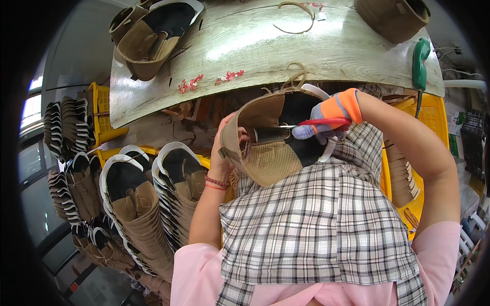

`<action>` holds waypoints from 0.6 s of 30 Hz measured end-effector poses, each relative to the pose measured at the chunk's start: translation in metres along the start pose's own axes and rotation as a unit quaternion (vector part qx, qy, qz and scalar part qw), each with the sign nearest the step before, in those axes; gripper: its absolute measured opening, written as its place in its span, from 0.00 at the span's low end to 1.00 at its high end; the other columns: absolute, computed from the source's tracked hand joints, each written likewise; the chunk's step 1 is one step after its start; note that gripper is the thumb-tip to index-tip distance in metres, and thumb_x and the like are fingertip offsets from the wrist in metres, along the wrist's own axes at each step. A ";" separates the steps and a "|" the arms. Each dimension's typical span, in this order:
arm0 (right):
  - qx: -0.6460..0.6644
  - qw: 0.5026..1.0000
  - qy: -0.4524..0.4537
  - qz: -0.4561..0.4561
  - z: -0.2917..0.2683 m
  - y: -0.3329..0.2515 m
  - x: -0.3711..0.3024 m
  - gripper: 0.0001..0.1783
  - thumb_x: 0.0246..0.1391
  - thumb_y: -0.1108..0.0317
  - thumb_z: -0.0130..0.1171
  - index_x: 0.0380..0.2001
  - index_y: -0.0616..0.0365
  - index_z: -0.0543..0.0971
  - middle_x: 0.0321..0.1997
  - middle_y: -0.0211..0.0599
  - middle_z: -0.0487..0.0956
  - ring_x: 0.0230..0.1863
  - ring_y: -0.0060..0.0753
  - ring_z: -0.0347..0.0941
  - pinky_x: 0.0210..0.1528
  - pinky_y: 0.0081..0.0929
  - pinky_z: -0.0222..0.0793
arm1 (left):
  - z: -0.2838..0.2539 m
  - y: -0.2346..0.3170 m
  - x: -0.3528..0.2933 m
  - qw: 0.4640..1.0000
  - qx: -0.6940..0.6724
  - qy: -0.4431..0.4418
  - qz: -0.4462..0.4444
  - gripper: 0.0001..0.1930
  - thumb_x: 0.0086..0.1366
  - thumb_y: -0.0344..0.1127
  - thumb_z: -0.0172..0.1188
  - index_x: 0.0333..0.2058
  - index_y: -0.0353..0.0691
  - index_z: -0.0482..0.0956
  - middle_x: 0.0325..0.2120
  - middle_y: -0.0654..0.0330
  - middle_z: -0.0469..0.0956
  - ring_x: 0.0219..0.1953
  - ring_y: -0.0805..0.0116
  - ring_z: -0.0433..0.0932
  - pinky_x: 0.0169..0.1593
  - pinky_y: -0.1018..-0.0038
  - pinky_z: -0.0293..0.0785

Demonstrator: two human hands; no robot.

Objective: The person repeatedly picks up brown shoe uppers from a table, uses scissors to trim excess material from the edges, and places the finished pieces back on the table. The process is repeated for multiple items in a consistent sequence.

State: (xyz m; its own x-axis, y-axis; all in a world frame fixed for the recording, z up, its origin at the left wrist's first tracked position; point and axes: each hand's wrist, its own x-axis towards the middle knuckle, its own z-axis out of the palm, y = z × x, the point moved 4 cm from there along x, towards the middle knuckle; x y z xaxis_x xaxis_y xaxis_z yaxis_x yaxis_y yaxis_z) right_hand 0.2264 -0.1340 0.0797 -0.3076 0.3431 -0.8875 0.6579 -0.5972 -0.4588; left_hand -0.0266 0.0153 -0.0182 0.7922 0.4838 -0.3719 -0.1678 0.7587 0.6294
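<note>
A tan shoe upper [271,160] with a black lining and white edging is held over my lap, just below the table edge. My left hand [223,140], bare with a beaded bracelet at the wrist, grips its left side, with some fingers curled inside the opening. In an orange and grey glove, my right hand [326,112] is closed around red-handled scissors [334,122]. Their metal blades point left into the upper, close to its inner tan strip. Whether the blades touch the material I cannot tell. A thin tan cord loop [294,73] sticks up at the upper's far edge.
Ahead is a pale wood-grain table [245,56] with red scraps [191,83], a curled tan strip [295,18] and more uppers [148,48]. A green corded tool [420,64] lies at its right end. Stacked uppers [138,204] stand left; a yellow crate [431,122] stands right.
</note>
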 end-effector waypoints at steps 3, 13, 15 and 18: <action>0.007 0.998 -0.026 -0.055 -0.005 -0.003 0.009 0.58 0.49 0.13 0.32 0.32 0.61 0.86 0.26 0.38 0.80 0.27 0.33 0.78 0.35 0.30 0.76 | -0.009 -0.007 0.012 0.997 -0.070 -0.020 0.031 0.14 0.67 0.36 0.63 0.49 0.40 0.79 0.44 0.59 0.82 0.43 0.66 0.79 0.49 0.68 0.76; 0.012 1.000 0.005 -0.017 -0.018 -0.028 0.009 0.55 0.50 0.14 0.34 0.26 0.59 0.85 0.19 0.33 0.75 0.21 0.29 0.75 0.25 0.28 0.72 | -0.047 -0.014 0.034 0.997 -0.049 0.059 0.003 0.16 0.67 0.33 0.63 0.53 0.36 0.77 0.50 0.57 0.81 0.53 0.61 0.78 0.58 0.63 0.74; 0.011 1.000 0.007 -0.017 -0.019 -0.030 0.009 0.54 0.49 0.14 0.37 0.25 0.59 0.85 0.20 0.34 0.75 0.22 0.28 0.75 0.25 0.27 0.73 | -0.041 -0.010 0.033 0.997 -0.045 0.056 0.012 0.17 0.67 0.33 0.63 0.53 0.36 0.77 0.51 0.57 0.80 0.53 0.61 0.78 0.58 0.63 0.74; -0.008 1.000 0.028 -0.005 -0.020 -0.034 0.008 0.51 0.47 0.15 0.44 0.27 0.59 0.86 0.22 0.36 0.78 0.23 0.29 0.77 0.27 0.28 0.74 | -0.032 -0.006 0.033 0.998 -0.058 0.030 -0.003 0.17 0.67 0.32 0.63 0.53 0.36 0.78 0.51 0.57 0.80 0.52 0.61 0.79 0.58 0.63 0.74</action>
State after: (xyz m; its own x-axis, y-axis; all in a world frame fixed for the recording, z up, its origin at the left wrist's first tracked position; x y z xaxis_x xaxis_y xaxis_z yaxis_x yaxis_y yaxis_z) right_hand 0.2153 -0.0968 0.0893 -0.2749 0.3887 -0.8794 0.6657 -0.5830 -0.4658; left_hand -0.0185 0.0406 -0.0559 0.7578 0.5017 -0.4172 -0.2324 0.8050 0.5459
